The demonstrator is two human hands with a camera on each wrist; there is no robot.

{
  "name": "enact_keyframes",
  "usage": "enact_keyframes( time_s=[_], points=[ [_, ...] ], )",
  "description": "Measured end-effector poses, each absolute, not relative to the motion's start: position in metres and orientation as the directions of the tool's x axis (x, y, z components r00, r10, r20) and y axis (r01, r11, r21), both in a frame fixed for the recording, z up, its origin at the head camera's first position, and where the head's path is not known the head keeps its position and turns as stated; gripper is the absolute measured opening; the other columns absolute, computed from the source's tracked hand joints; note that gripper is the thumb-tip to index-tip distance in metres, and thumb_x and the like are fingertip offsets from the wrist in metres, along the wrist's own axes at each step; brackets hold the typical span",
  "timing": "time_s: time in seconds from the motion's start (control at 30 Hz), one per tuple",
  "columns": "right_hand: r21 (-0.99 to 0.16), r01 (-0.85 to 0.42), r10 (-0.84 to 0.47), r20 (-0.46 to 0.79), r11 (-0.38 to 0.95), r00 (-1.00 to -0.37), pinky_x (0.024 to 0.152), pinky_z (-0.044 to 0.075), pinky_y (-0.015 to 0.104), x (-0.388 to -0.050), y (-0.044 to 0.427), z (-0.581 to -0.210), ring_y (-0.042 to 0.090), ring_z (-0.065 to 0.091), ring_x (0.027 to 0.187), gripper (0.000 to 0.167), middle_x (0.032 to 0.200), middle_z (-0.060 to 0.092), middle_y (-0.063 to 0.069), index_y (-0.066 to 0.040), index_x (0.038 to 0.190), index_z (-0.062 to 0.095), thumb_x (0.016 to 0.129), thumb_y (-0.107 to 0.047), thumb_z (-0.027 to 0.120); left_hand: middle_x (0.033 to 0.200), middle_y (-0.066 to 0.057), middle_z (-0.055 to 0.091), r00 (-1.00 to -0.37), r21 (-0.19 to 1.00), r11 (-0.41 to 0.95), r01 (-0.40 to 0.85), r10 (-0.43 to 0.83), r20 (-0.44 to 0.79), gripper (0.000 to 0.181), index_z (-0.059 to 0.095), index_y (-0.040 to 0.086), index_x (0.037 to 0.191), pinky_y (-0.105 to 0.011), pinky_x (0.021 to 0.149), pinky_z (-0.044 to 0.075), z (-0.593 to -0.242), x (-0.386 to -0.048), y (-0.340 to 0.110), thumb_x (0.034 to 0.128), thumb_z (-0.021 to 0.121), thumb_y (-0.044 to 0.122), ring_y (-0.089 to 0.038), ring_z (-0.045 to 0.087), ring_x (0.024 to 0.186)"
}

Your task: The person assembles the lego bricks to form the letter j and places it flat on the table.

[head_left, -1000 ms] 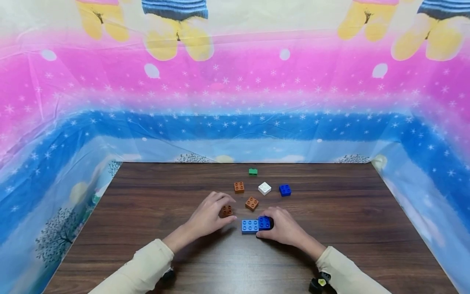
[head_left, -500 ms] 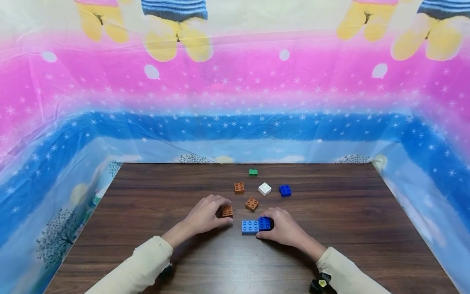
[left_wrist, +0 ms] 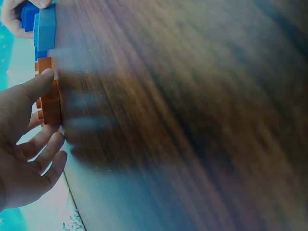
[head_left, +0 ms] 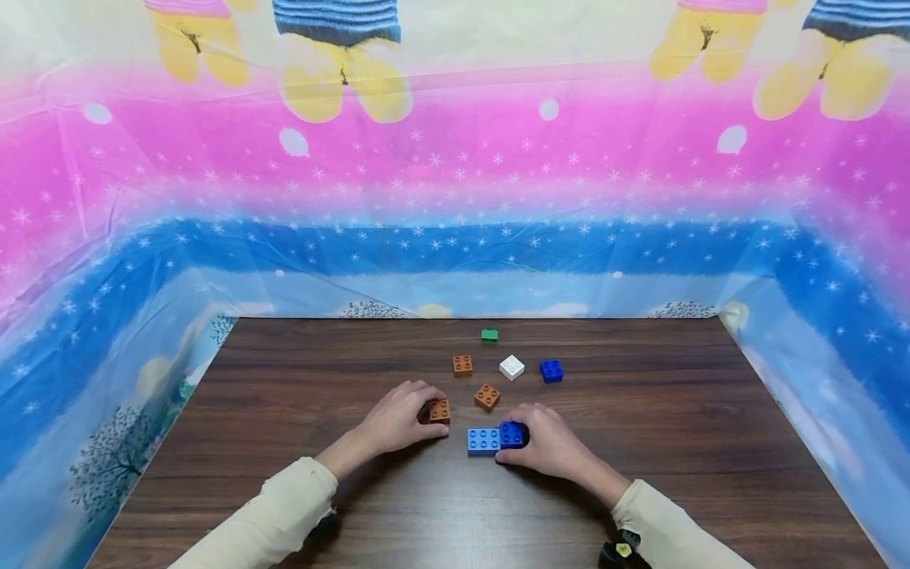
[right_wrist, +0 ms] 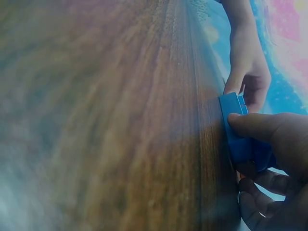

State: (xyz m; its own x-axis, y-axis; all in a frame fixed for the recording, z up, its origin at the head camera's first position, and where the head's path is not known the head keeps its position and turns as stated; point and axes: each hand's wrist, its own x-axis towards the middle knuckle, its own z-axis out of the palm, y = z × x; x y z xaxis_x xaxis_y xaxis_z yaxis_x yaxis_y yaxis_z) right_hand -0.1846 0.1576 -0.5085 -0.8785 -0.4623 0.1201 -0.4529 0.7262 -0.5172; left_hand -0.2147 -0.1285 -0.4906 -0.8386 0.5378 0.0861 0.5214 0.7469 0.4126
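In the head view my left hand (head_left: 398,419) pinches an orange brick (head_left: 441,411). The left wrist view shows the thumb of that hand (left_wrist: 24,139) on one side of the orange brick (left_wrist: 51,108), with fingers at its other end. My right hand (head_left: 546,442) grips a dark blue brick (head_left: 510,434), which is joined to a longer light blue brick (head_left: 483,442). From the right wrist, the thumb of my right hand (right_wrist: 284,149) lies on the light blue brick (right_wrist: 233,106). A small gap parts the orange brick from the light blue one.
Beyond the hands on the wooden table (head_left: 313,356) lie two orange bricks, one nearer (head_left: 486,397) and one farther (head_left: 463,365), a white brick (head_left: 512,367), a dark blue brick (head_left: 551,371) and a small green brick (head_left: 489,336). A patterned cloth (head_left: 455,245) hangs behind the table.
My left hand has drawn slightly back to the left, and its thumb and fingers have closed on the orange brick. My right hand keeps its grip and place.
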Motion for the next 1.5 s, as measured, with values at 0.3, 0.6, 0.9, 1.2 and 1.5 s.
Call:
enact_keyframes(
  time_s=[0.3, 0.6, 0.9, 1.2, 1.5],
  points=[
    [-0.509, -0.467, -0.473, 0.129, 0.723, -0.872, 0.088, 0.049, 0.047, -0.185, 0.158, -0.509, 0.020, 0.065, 0.098, 0.045, 0.103, 0.072, -0.003, -0.012, 0.108, 0.076, 0.075, -0.038, 0.091, 0.108, -0.002, 0.067, -0.827, 0.403, 0.735, 0.545, 0.550, 0.116, 0.041, 0.071, 0.009, 0.120, -0.042, 0.085, 0.050, -0.494, -0.219, -0.131, 0.0889, 0.081, 0.034, -0.018, 0.060, 0.098],
    [-0.509, -0.466, -0.470, 0.130, 0.724, -0.873, 0.088, 0.049, 0.046, -0.185, 0.158, -0.511, 0.018, 0.064, 0.098, 0.043, 0.103, 0.072, -0.004, -0.015, 0.108, 0.076, 0.076, -0.039, 0.090, 0.111, -0.003, 0.071, -0.820, 0.429, 0.716, 0.551, 0.558, 0.123, 0.040, 0.072, 0.009, 0.122, -0.038, 0.080, 0.048, -0.490, -0.217, -0.132, 0.0900, 0.080, 0.032, -0.017, 0.060, 0.097],
    [-0.515, -0.451, -0.465, 0.112, 0.728, -0.878, 0.089, 0.049, 0.048, -0.185, 0.157, -0.510, 0.020, 0.064, 0.099, 0.046, 0.105, 0.072, -0.001, -0.011, 0.110, 0.075, 0.076, -0.038, 0.090, 0.108, -0.002, 0.075, -0.791, 0.470, 0.661, 0.586, 0.592, 0.154, 0.043, 0.071, 0.007, 0.128, -0.040, 0.085, 0.054, -0.490, -0.216, -0.132, 0.0920, 0.078, 0.029, -0.017, 0.066, 0.099],
    [-0.515, -0.445, -0.460, 0.107, 0.733, -0.881, 0.090, 0.049, 0.049, -0.184, 0.157, -0.509, 0.021, 0.065, 0.100, 0.046, 0.105, 0.072, -0.001, -0.011, 0.110, 0.075, 0.076, -0.038, 0.090, 0.105, 0.003, 0.072, -0.753, 0.494, 0.606, 0.624, 0.636, 0.170, 0.044, 0.070, 0.008, 0.128, -0.035, 0.082, 0.053, -0.486, -0.205, -0.129, 0.0925, 0.077, 0.032, -0.010, 0.063, 0.094],
    [-0.511, -0.453, -0.462, 0.119, 0.730, -0.879, 0.084, 0.049, 0.042, -0.184, 0.157, -0.510, 0.016, 0.063, 0.095, 0.044, 0.102, 0.071, -0.003, -0.012, 0.109, 0.075, 0.076, -0.038, 0.090, 0.117, 0.000, 0.072, -0.716, 0.519, 0.555, 0.650, 0.676, 0.174, 0.047, 0.070, 0.009, 0.129, -0.035, 0.090, 0.054, -0.483, -0.196, -0.122, 0.0924, 0.077, 0.036, -0.011, 0.066, 0.103]
  ],
)
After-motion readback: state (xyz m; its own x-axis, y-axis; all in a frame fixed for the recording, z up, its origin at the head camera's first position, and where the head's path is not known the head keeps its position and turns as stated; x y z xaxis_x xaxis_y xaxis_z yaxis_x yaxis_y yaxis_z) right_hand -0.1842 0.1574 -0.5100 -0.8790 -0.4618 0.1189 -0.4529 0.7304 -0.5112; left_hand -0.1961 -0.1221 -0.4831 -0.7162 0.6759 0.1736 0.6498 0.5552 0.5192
